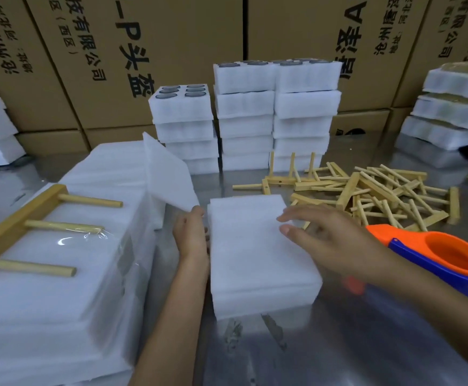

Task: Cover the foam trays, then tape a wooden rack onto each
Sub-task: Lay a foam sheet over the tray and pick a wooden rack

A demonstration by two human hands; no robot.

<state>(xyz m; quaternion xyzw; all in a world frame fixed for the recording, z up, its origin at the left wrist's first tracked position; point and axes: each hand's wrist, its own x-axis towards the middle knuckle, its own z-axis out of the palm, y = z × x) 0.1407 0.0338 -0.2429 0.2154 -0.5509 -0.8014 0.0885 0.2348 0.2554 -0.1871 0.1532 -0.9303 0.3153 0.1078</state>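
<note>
Nearest, on shiny metal table (338, 352): white rectangular foam tray (257, 263) topped with a flat foam cover, flanked by both hands. Left hand (192, 235) against its left edge, pinching corner of thin white foam sheet (168, 174) lifted above tray's far-left corner. Right hand (319, 232) open over tray's right side, fingers spread; loose pile of pale wooden racks (372, 193) just beyond.
</note>
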